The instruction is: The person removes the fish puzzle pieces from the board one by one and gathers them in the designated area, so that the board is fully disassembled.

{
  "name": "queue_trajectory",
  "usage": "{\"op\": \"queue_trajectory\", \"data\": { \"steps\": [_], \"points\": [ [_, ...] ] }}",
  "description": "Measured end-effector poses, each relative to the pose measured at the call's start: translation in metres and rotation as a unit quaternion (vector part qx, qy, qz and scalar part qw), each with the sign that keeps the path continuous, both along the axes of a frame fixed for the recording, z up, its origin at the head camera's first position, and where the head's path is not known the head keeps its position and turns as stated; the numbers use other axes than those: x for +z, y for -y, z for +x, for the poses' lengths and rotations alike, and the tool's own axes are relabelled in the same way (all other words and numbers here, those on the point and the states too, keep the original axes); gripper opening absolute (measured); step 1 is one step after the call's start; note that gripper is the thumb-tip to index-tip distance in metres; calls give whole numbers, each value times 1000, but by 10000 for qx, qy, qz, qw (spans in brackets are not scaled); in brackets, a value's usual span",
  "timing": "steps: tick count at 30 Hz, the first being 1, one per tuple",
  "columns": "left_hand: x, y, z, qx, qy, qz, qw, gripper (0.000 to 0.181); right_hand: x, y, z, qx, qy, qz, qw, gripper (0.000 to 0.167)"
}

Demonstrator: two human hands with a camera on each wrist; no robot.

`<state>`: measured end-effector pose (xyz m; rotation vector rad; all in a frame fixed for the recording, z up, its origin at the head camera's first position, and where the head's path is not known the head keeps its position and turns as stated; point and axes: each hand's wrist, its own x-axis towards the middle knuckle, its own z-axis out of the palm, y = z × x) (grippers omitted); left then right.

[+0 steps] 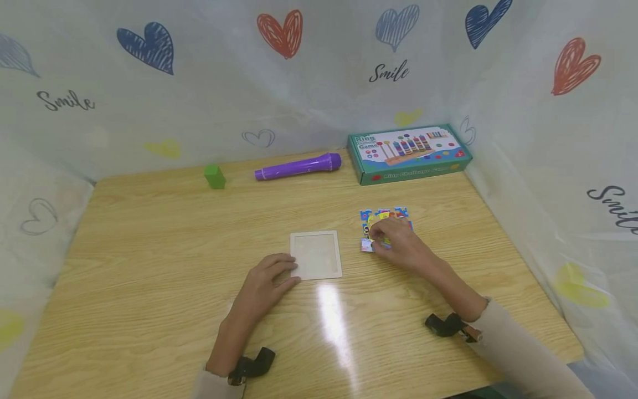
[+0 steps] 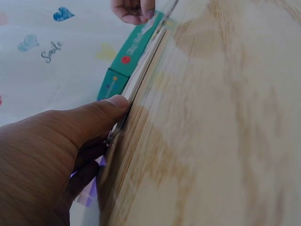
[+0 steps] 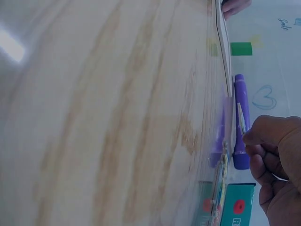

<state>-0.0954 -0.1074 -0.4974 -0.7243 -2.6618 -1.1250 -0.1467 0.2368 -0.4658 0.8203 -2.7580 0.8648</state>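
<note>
A shallow square wooden puzzle frame (image 1: 316, 256) lies flat on the table, with bare wood inside its rim. At its left side, my left hand (image 1: 265, 282) rests with fingers and thumb touching the edge; the thumb (image 2: 110, 107) shows against the rim in the left wrist view. To the right lies a group of colourful jigsaw pieces (image 1: 366, 215), partly covered by my right hand (image 1: 399, 244). Between thumb and fingers, that hand pinches a thin puzzle piece (image 3: 241, 117), seen nearly edge-on and raised above the others in the right wrist view.
Behind the pieces sits a green Ring Challenge Game box (image 1: 411, 155). A purple toy microphone (image 1: 298, 167) and a green block (image 1: 215, 177) stand along the back of the wooden table (image 1: 149, 249). A white printed curtain (image 1: 319, 77) hangs around its back and sides.
</note>
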Motion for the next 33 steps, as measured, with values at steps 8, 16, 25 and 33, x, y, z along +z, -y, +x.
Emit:
{"op": "queue_trajectory", "data": {
  "steps": [8,16,25,33],
  "points": [
    [0,1,1,29,44,-23,10000,28,-3,-2,-1,-10,110,49,9999,15],
    [0,1,2,66,81,-26,9999,27,-2,-3,-2,-7,199,116,9997,15],
    [0,0,2,-51,0,64,10000,26,-4,-5,-2,-16,279,184,9994,13],
    [1,0,2,-117,-131,83,9998,26,-8,-8,-4,12,278,159,9995,13]
  ]
}}
